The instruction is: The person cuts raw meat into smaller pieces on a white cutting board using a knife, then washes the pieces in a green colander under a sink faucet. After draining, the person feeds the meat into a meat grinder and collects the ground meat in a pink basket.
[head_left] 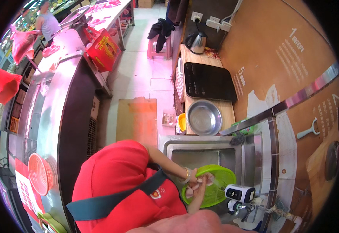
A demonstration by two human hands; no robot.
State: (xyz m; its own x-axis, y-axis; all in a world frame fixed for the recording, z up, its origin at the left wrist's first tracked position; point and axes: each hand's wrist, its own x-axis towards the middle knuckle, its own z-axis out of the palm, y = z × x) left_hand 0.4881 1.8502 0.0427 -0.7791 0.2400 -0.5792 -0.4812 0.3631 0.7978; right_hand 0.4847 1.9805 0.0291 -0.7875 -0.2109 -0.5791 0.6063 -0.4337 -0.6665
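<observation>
A bright green plastic colander (pixel 220 171) is tilted in the stainless steel sink (pixel 169 142). Several pale pink pieces, apparently raw meat (pixel 189 192), lie against its near side. My left hand (pixel 193 176), with bracelets at the wrist, reaches over the colander's rim beside the meat. My right hand (pixel 200 190) is inside the colander, its fingers by the pieces and close to my left hand. The fingers overlap, so their exact grip is unclear. Water sprays into the colander from a white faucet-mounted device with a display (pixel 239 193).
A steel bowl (pixel 204 117), a black induction cooktop (pixel 210 82) and an electric kettle (pixel 197 42) stand on the wooden counter beyond the sink. A peeler (pixel 308 131) hangs on the right wall. Behind me, a pink plastic basket (pixel 40 174) sits by a metal counter. A person (pixel 47 23) stands far off.
</observation>
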